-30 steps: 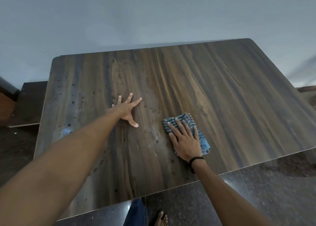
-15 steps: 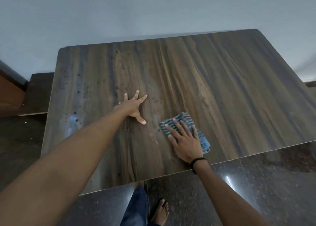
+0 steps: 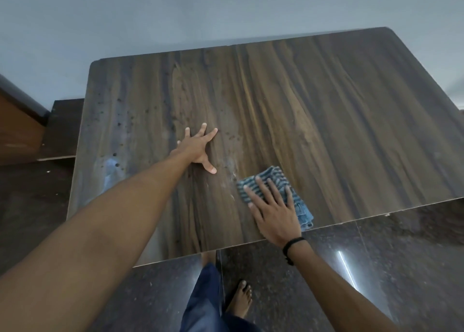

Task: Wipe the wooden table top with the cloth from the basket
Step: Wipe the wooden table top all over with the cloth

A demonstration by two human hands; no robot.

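- No brand, label or legible writing appeared on any surface in view.
- The wooden table top (image 3: 313, 120) carried dark streaked grain, with small dark specks on its left part and a pale smear (image 3: 229, 166) between the two hands.
- The far edge of the table top met the grey wall (image 3: 175, 12); the near edge overhung a dark polished floor (image 3: 376, 269).
- The far and right parts of the table top lay bare, giving open surface beyond both hands.
- The striped blue cloth (image 3: 270, 181) lay bunched on the table top close to the near edge, right of centre; its near corner reached almost to that edge.
- The right hand (image 3: 273, 211) lay flat, palm down and fingers spread, pressing on the cloth; the cloth showed beyond the fingertips and along the right side of the hand.
- A black band (image 3: 292, 245) circled the right wrist.
- The left hand (image 3: 198, 148) rested flat on bare wood with fingers splayed, holding nothing, left of and farther away than the cloth, apart from it.
- A bare foot (image 3: 241, 299) and a blue trouser leg (image 3: 203, 299) stood on the floor below the near edge.
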